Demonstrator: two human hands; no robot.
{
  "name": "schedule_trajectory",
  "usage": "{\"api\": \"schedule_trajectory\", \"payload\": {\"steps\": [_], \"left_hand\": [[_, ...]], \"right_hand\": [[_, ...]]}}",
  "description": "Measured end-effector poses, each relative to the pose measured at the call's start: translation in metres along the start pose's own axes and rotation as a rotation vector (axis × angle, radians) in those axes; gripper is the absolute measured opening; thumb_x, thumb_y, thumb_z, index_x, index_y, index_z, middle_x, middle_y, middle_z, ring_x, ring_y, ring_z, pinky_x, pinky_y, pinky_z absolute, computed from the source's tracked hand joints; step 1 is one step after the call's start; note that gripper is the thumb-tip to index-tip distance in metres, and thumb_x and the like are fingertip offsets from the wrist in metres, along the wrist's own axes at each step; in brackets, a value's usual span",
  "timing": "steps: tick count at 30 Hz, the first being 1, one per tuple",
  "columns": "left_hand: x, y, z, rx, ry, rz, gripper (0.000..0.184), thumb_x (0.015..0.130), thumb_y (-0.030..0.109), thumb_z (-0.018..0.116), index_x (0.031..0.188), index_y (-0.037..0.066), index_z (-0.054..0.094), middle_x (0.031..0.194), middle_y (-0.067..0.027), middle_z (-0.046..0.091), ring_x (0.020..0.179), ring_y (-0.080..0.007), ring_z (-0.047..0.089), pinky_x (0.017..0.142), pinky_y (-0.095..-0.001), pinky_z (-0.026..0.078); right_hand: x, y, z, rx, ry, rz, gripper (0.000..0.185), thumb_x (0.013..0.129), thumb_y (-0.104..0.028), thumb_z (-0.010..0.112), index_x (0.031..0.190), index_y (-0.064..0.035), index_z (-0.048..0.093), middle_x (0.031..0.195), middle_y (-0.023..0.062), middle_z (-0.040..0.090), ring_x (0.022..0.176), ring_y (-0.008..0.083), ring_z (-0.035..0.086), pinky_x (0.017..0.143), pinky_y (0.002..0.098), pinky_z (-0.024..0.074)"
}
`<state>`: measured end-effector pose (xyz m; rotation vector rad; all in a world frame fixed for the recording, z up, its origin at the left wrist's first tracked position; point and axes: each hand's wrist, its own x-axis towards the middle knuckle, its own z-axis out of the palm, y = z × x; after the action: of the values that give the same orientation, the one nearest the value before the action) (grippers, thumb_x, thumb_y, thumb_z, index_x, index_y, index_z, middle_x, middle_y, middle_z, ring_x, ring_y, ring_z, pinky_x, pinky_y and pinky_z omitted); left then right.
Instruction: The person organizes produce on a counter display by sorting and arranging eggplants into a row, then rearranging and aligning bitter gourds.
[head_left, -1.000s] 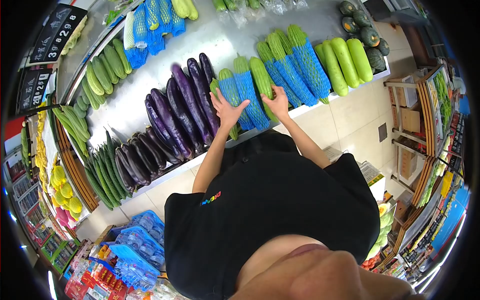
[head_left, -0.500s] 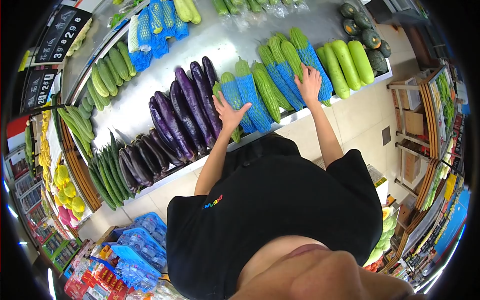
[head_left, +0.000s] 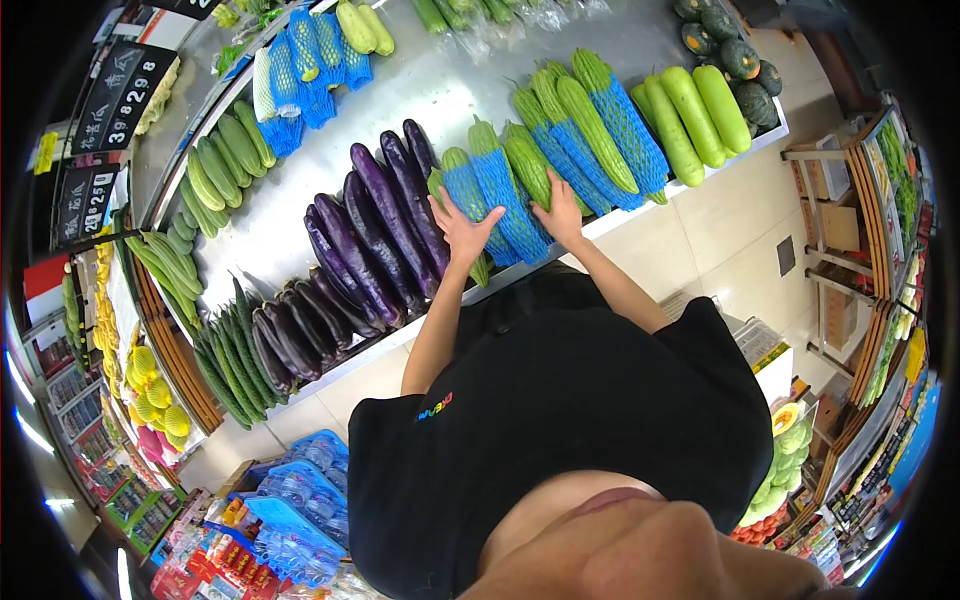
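Observation:
A row of green bitter melons lies on the metal counter point(head_left: 300, 200), several of them in blue foam net sleeves. My left hand point(head_left: 466, 230) rests with fingers spread on the lower part of a netted bitter melon point(head_left: 463, 184) at the row's left end. Beside it lies another netted one point(head_left: 500, 190). My right hand point(head_left: 563, 213) is open, its fingers on the lower part of a bare bitter melon point(head_left: 528, 160); thumb and index finger are apart. To its right are more bitter melons point(head_left: 590, 125), some in blue nets.
Long purple eggplants point(head_left: 375, 235) lie left of the bitter melons, with dark eggplants point(head_left: 290, 335) and cucumbers point(head_left: 235, 350) farther left. Pale green gourds point(head_left: 690, 115) and dark pumpkins point(head_left: 740, 60) are on the right. Blue crates point(head_left: 300, 500) of bottles stand behind me, left.
My right hand has moved left and toward me, from the right-hand bitter melons to the bare one near my left hand. My left hand stays in place on the netted melon.

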<state>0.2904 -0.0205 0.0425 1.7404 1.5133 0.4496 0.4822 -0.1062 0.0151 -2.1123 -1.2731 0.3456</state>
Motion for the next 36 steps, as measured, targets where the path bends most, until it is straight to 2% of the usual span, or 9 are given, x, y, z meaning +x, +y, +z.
{"api": "schedule_trajectory", "payload": {"steps": [9, 13, 17, 21, 25, 28, 30, 32, 36], "left_hand": [[0.001, -0.004, 0.004, 0.0, 0.035, 0.053, 0.135, 0.061, 0.066, 0.08, 0.152, 0.002, 0.003, 0.153, -0.0328, -0.001, 0.142, -0.0468, 0.007, 0.107, -0.0613, 0.026], [0.001, -0.002, 0.002, 0.002, 0.015, 0.033, 0.134, 0.061, 0.066, 0.079, 0.152, 0.001, 0.004, 0.153, -0.0329, 0.0, 0.142, -0.0468, 0.008, 0.108, -0.0599, 0.026], [0.001, -0.004, 0.002, 0.01, 0.031, 0.049, 0.134, 0.062, 0.066, 0.079, 0.151, 0.001, 0.004, 0.152, -0.0342, 0.001, 0.141, -0.0486, 0.009, 0.109, -0.0572, 0.026], [0.001, -0.004, 0.001, 0.014, 0.014, 0.054, 0.132, 0.064, 0.065, 0.078, 0.152, 0.001, 0.004, 0.152, -0.0357, 0.0, 0.141, -0.0497, 0.008, 0.109, -0.0574, 0.026], [0.003, -0.006, 0.001, -0.009, -0.022, 0.023, 0.12, 0.074, 0.06, 0.073, 0.152, 0.001, 0.004, 0.153, -0.0344, -0.001, 0.142, -0.0491, 0.007, 0.111, -0.0567, 0.022], [0.004, -0.011, 0.0, -0.069, -0.02, 0.043, 0.106, 0.083, 0.053, 0.068, 0.152, 0.002, 0.005, 0.153, -0.0338, 0.0, 0.142, -0.0486, 0.006, 0.113, -0.055, 0.018], [0.004, -0.015, -0.004, -0.091, 0.001, 0.075, 0.098, 0.087, 0.046, 0.065, 0.152, 0.002, 0.007, 0.153, -0.0339, 0.001, 0.142, -0.0484, 0.007, 0.114, -0.0532, 0.016], [0.001, -0.015, -0.004, -0.126, 0.025, 0.088, 0.099, 0.087, 0.047, 0.065, 0.152, 0.003, 0.006, 0.153, -0.0338, 0.001, 0.142, -0.0483, 0.007, 0.114, -0.0532, 0.017], [-0.004, -0.002, -0.004, -0.107, 0.017, 0.013, 0.101, 0.086, 0.049, 0.066, 0.153, 0.006, 0.004, 0.154, -0.0319, -0.001, 0.143, -0.0469, 0.006, 0.112, -0.0544, 0.018]], "right_hand": [[0.032, 0.005, -0.059, -0.12, 0.172, -0.159, 0.074, 0.076, -0.019, 0.076, 0.142, -0.0138, 0.041, 0.121, 0.0177, 0.053, 0.109, 0.036, 0.051, 0.092, 0.0442, 0.044], [0.03, 0.019, -0.049, -0.465, -0.019, -0.276, 0.077, 0.074, -0.018, 0.076, 0.142, -0.0229, 0.041, 0.136, 0.0151, 0.045, 0.122, 0.0332, 0.044, 0.092, 0.0451, 0.0437], [0.021, 0.023, -0.03, -0.397, -0.028, -0.146, 0.073, 0.074, -0.019, 0.074, 0.14, -0.0252, 0.042, 0.139, 0.0153, 0.042, 0.123, 0.0334, 0.043, 0.092, 0.0443, 0.0422], [0.021, -0.011, -0.045, -0.195, 0.097, -0.257, 0.07, 0.081, -0.024, 0.071, 0.142, -0.0132, 0.039, 0.134, 0.0168, 0.045, 0.12, 0.0337, 0.045, 0.092, 0.0445, 0.0435], [0.0, -0.072, -0.037, 0.323, -0.168, -0.09, 0.083, 0.077, -0.03, 0.077, 0.143, -0.0043, 0.034, 0.128, 0.0208, 0.049, 0.113, 0.04, 0.047, 0.097, 0.0443, 0.042], [-0.007, -0.079, -0.008, 0.184, -0.16, -0.035, 0.088, 0.074, -0.027, 0.08, 0.145, -0.004, 0.032, 0.13, 0.0214, 0.048, 0.116, 0.0397, 0.048, 0.1, 0.0429, 0.0409], [-0.005, -0.077, -0.005, 0.289, -0.152, -0.016, 0.086, 0.075, -0.022, 0.078, 0.145, -0.0034, 0.031, 0.134, 0.0217, 0.047, 0.121, 0.0378, 0.047, 0.102, 0.0415, 0.0398], [-0.004, -0.066, -0.004, 0.397, -0.06, -0.012, 0.078, 0.076, -0.013, 0.072, 0.143, -0.0022, 0.035, 0.137, 0.0224, 0.046, 0.127, 0.0344, 0.047, 0.104, 0.039, 0.0392], [0.024, -0.061, -0.066, 0.314, 0.071, -0.088, 0.069, 0.076, -0.012, 0.07, 0.139, -0.0021, 0.043, 0.131, 0.0222, 0.054, 0.12, 0.0342, 0.054, 0.101, 0.0394, 0.0424]]}}
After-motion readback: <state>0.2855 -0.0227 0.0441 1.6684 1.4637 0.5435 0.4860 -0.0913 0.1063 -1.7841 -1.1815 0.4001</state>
